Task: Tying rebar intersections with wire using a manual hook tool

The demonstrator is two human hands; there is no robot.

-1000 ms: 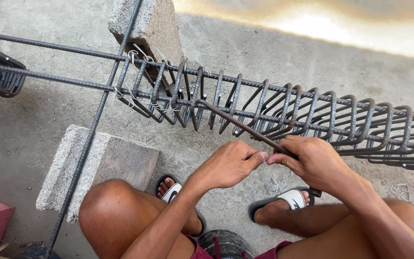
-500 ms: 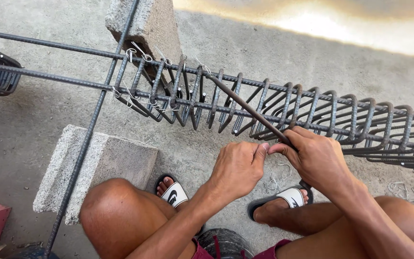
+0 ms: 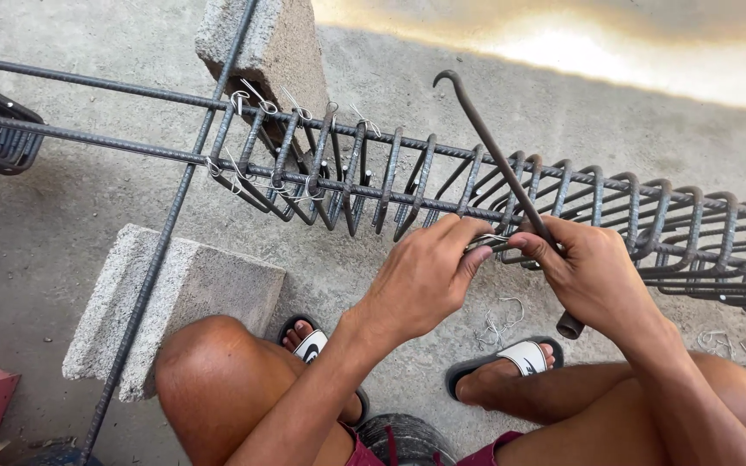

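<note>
Across two concrete blocks (image 3: 187, 289): steel bar cage (image 3: 615, 224), long bars threaded through close-set loops, several joints at left end tied with wire. Above cage middle: right hand (image 3: 593, 276) clenched around hooked metal rod (image 3: 498, 160), hook tip up, butt end poking out below palm. Left hand (image 3: 425, 276) pinching thin wire tie (image 3: 487, 241) against a cage bar, fingertips touching right thumb. On concrete floor (image 3: 442, 86) between sandals: loose wire ties (image 3: 498, 324).

Looks steeply down from head height, close over both hands (image 3: 511, 276) and knees, facing forward across the rebar cage (image 3: 563, 207) to the concrete floor (image 3: 442, 78) beyond.
</note>
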